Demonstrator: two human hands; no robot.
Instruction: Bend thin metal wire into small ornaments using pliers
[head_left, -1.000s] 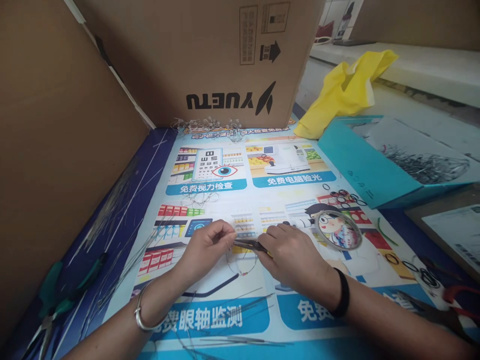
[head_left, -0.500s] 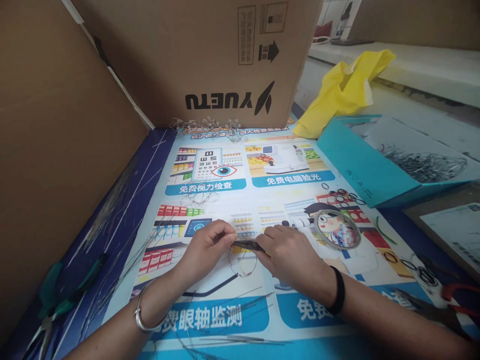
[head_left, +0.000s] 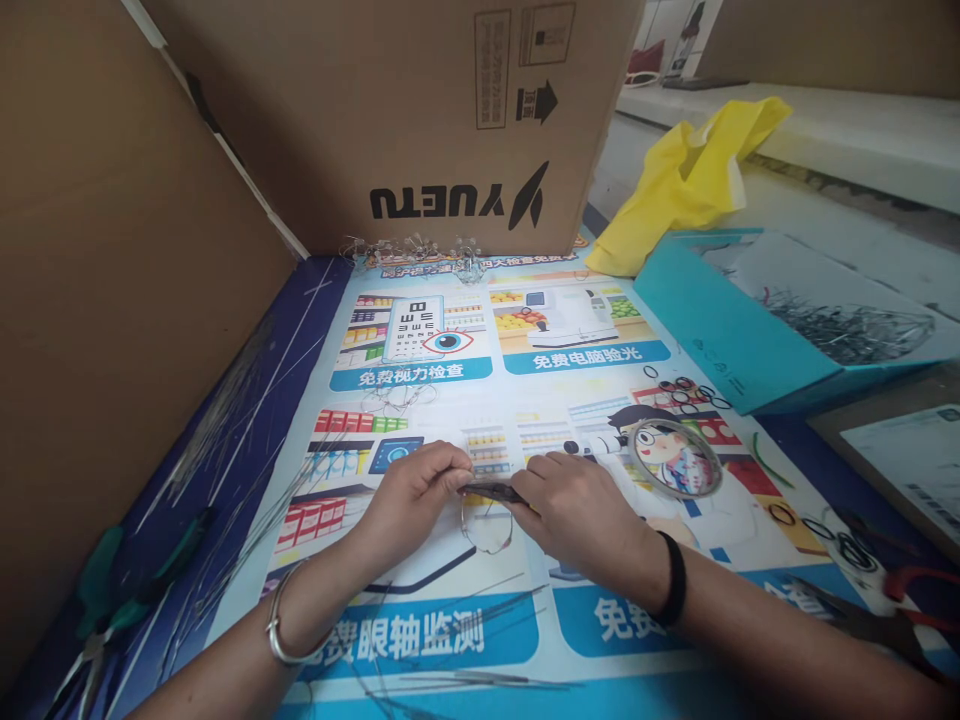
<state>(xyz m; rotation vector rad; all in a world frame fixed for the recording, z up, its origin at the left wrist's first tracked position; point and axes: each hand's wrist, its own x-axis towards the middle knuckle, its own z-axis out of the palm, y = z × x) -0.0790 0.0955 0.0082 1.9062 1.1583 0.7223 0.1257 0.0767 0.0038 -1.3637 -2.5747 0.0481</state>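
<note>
Near the middle of the printed sheet, my left hand (head_left: 424, 490) pinches a thin wire loop (head_left: 489, 546) at its upper left part. My right hand (head_left: 574, 500) is wrapped round dark pliers (head_left: 495, 490), whose jaws point left and meet the wire beside my left fingertips. The loop hangs below the pliers between both hands. Right of my right hand lies a round clear dish (head_left: 677, 458) with small red and pale bits in it. Black rings (head_left: 682, 385) are scattered behind the dish.
Cardboard (head_left: 360, 110) stands at the back and left. Green-handled pliers (head_left: 112, 600) lie at the left, near loose wires (head_left: 240, 540). At the right are a teal box (head_left: 735, 330) of metal pieces, a yellow cloth (head_left: 675, 195) and red-handled pliers (head_left: 915, 600). Wire loops (head_left: 397, 395) lie ahead.
The wire loop has shifted and turned slightly at the pliers; the red bit once at its bottom now shows near my left fingertips. Both hands have barely moved.
</note>
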